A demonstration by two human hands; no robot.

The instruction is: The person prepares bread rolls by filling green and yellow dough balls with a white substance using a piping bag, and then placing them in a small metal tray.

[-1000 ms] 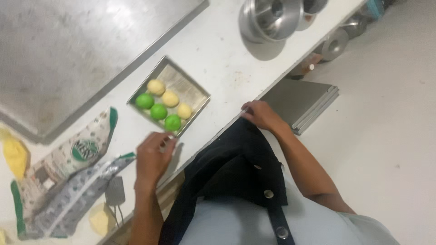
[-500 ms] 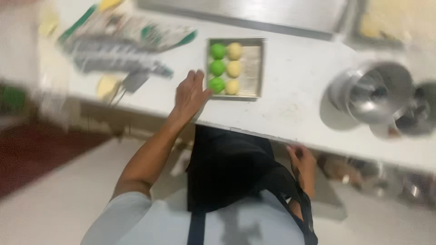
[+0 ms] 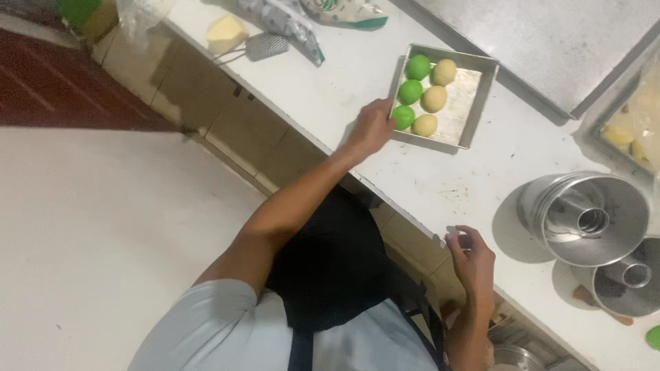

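Resting on the square baking tray's near rim, the left hand grip looks loosely curled; green and yellow dough balls sit just beyond. Right hand, empty, steadies against the worktop edge.

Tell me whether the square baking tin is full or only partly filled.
Partly filled. The square baking tin holds six dough balls, three green and three pale, along its left side; the rest shows bare lining paper.
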